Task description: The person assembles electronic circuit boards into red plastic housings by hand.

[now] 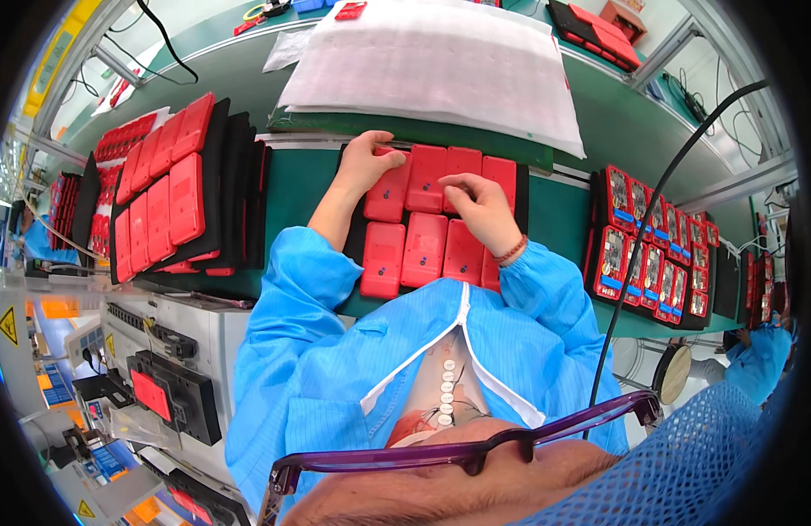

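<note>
Two rows of red plastic housings (424, 250) lie on a black tray (522, 195) in front of me. My left hand (363, 167) is at the tray's far left corner. Its thumb rests on the upper-left red housing (387, 195) and its fingers curl round that housing's far edge. Over the middle of the far row is my right hand (482, 209), its fingers half bent and thumb and forefinger apart; no object shows in it. My sleeve and chest partly cover the near row's right end.
Black trays of red housings (160, 193) are stacked at the left. To the right, black trays carry red-framed units (633, 254) with blue strips. White sheets (423, 66) lie on a shelf beyond the bench. A black cable (659, 184) arcs across the right side.
</note>
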Tool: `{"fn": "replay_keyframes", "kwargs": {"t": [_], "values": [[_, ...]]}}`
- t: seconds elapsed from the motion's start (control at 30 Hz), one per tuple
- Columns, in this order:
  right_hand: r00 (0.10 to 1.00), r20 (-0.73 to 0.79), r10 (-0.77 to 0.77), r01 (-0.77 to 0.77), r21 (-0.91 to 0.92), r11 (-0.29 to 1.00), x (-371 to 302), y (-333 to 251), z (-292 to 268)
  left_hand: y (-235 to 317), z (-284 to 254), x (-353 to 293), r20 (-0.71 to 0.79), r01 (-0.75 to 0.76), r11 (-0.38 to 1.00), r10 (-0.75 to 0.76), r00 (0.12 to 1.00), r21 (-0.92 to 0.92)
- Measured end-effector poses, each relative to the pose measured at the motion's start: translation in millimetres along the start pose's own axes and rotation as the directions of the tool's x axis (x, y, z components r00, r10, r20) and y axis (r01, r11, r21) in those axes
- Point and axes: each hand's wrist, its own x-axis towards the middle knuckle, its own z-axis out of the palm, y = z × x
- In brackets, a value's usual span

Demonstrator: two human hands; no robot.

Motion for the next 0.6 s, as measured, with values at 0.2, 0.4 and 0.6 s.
{"fn": "replay_keyframes", "kwargs": {"t": [0.2, 0.4, 0.6], "values": [[1.0, -0.025, -0.017, 0.02, 0.124, 0.992, 35, -6, 30, 5, -18, 3, 0.023, -0.195, 0.728, 0.277, 0.961, -0.657], [0.992, -0.029, -0.121, 0.124, 0.148, 0.981, 51, -17, 50, 15, -25, -9, 0.011, -0.297, 0.694, 0.402, 0.915, -0.656], [0.993, -0.065, -0.101, 0.11, 0.155, 0.982, 54, -13, 58, 18, -24, -17, -0.089, -0.512, 0.821, 0.507, 0.857, -0.254]]}}
